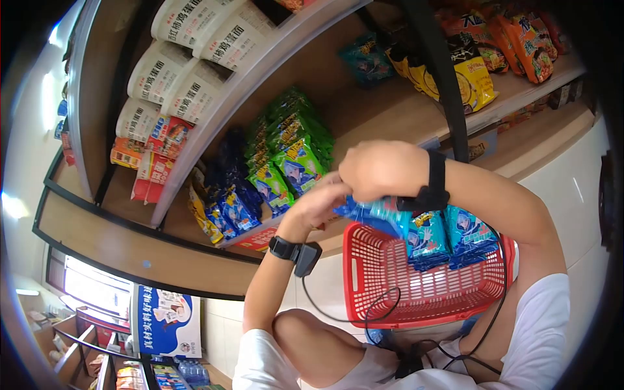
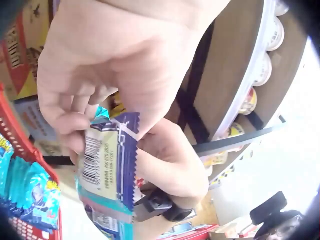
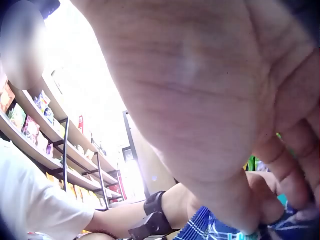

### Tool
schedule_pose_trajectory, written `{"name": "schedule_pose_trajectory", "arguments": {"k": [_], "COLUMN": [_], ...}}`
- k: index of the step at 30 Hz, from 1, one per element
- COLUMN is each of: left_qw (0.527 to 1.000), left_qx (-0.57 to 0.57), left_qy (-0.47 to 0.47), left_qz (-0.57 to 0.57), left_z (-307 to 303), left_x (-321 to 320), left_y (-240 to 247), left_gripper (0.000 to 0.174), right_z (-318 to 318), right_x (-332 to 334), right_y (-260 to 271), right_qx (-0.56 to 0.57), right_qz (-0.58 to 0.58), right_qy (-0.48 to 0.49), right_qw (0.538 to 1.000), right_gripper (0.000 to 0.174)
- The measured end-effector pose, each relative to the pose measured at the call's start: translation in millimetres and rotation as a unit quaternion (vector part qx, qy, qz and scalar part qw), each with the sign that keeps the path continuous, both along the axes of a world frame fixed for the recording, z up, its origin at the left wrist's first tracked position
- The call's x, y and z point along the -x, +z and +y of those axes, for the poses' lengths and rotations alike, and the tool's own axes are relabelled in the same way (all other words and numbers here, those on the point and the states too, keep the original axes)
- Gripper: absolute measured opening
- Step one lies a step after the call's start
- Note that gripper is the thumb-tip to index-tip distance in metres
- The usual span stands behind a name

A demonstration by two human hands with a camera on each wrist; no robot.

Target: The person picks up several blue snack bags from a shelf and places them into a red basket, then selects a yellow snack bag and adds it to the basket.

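Note:
Both hands meet in front of the lower shelf, above the left end of a red basket (image 1: 351, 279). Between them is a small bunch of teal and blue snack packets (image 1: 374, 214); two barcodes show on their backs in the left wrist view. My left hand (image 1: 318, 203) grips the packets (image 2: 102, 165), fingers curled at one side and thumb near the crimped purple edge. My right hand (image 1: 383, 172) holds them from the other side, its fingers curled over a blue crimped end (image 3: 200, 225) in the right wrist view. More teal packets (image 1: 429, 240) stand inside the basket.
Green packets (image 1: 299, 162) and dark blue packets (image 1: 237, 208) stand in rows on the shelf behind the hands. Yellow packets (image 1: 474, 81) are farther right. White noodle tubs (image 1: 156, 71) fill the upper shelf. A black cable (image 1: 325, 315) runs from the left wrist across the basket.

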State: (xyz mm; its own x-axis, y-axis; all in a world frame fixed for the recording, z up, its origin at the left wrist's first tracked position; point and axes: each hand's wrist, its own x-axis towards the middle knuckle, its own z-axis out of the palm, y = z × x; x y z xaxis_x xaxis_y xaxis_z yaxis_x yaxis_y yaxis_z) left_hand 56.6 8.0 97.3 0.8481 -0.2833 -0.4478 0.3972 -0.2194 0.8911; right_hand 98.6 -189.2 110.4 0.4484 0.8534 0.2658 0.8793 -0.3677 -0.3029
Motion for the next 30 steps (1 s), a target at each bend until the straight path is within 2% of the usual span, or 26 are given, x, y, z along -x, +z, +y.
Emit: {"name": "schedule_pose_trajectory", "arguments": {"k": [1, 3, 5, 7, 8, 9, 11, 13, 14, 15, 16, 17, 18, 19, 21, 22, 25, 27, 29, 30], "left_qw": [0.997, 0.99, 0.976, 0.95, 0.941, 0.931, 0.925, 0.933, 0.897, 0.758, 0.695, 0.695, 0.691, 0.684, 0.747, 0.726, 0.706, 0.795, 0.893, 0.938], "left_qx": [0.003, -0.05, -0.014, 0.041, 0.035, 0.03, 0.043, 0.076, -0.16, -0.354, -0.499, -0.537, -0.577, -0.615, -0.517, -0.497, -0.541, -0.463, -0.321, -0.217], "left_qy": [0.016, 0.022, 0.078, 0.135, 0.157, 0.178, 0.198, 0.195, 0.035, -0.075, -0.115, -0.112, -0.111, -0.114, -0.104, -0.133, -0.164, -0.096, -0.034, -0.007], "left_qz": [-0.069, -0.133, -0.205, -0.279, -0.298, -0.316, -0.32, -0.292, -0.411, -0.542, -0.506, -0.464, -0.421, -0.377, -0.405, -0.456, -0.426, -0.38, -0.313, -0.27], "left_z": [4.2, 14.5, 1.5, -18.5, -21.9, -20.9, -16.8, -8.0, 3.5, 15.7, 3.7, -6.5, -25.2, -42.3, -34.2, -34.2, -45.6, -46.4, -27.7, 5.6], "left_x": [-13.4, -45.6, -75.1, -101.8, -121.2, -146.3, -191.7, -236.5, -250.9, -266.2, -264.6, -258.8, -244.8, -232.0, -244.2, -247.7, -243.1, -244.5, -271.6, -318.2], "left_y": [-6.2, -2.6, -0.9, -7.2, -13.5, -23.8, -42.9, -58.7, -67.3, -76.5, -65.3, -57.6, -42.4, -28.4, -31.6, -33.3, -33.0, -35.7, -57.2, -85.0], "left_gripper": [0.036, 0.034, 0.033, 0.033, 0.034, 0.034, 0.035, 0.035, 0.04, 0.044, 0.05, 0.056, 0.062, 0.068, 0.076, 0.075, 0.06, 0.049, 0.044, 0.045], "right_z": [4.4, 9.9, 19.1, 26.2, 28.7, 28.6, 39.8, 46.9, 48.5, 50.3, 50.3, 48.8, 38.6, 32.9, 17.9, 11.0, 8.1, 8.5, 9.5, 10.1], "right_x": [-6.5, -20.3, -43.7, -71.3, -81.8, -96.5, -129.7, -149.7, -159.4, -169.5, -176.9, -184.3, -179.8, -180.3, -183.4, -185.9, -189.0, -192.4, -192.9, -194.2], "right_y": [7.0, 15.4, 13.8, 4.4, 3.0, 6.2, -16.9, -24.6, -27.8, -30.9, -31.2, -33.0, -33.9, -40.1, -47.4, -47.9, -55.7, -58.8, -60.8, -58.8], "right_qx": [0.003, -0.015, -0.015, -0.073, -0.062, -0.034, -0.07, -0.1, -0.115, -0.114, -0.112, -0.11, -0.105, -0.137, -0.197, -0.19, -0.171, -0.18, -0.195, -0.206], "right_qz": [-0.03, -0.08, -0.097, -0.133, -0.105, -0.025, -0.037, 0.012, 0.038, 0.08, 0.122, 0.164, 0.132, 0.166, 0.226, 0.266, 0.235, 0.235, 0.247, 0.256], "right_qy": [-0.023, -0.084, -0.142, -0.179, -0.222, -0.241, -0.301, -0.378, -0.416, -0.426, -0.433, -0.438, -0.412, -0.388, -0.338, -0.315, -0.334, -0.339, -0.342, -0.344], "right_qw": [0.999, 0.993, 0.985, 0.972, 0.967, 0.97, 0.95, 0.92, 0.901, 0.894, 0.886, 0.877, 0.895, 0.896, 0.892, 0.891, 0.897, 0.893, 0.886, 0.879], "right_gripper": [0.023, 0.017, 0.02, 0.02, 0.023, 0.025, 0.028, 0.029, 0.029, 0.029, 0.029, 0.029, 0.031, 0.032, 0.034, 0.037, 0.039, 0.039, 0.04, 0.04]}}
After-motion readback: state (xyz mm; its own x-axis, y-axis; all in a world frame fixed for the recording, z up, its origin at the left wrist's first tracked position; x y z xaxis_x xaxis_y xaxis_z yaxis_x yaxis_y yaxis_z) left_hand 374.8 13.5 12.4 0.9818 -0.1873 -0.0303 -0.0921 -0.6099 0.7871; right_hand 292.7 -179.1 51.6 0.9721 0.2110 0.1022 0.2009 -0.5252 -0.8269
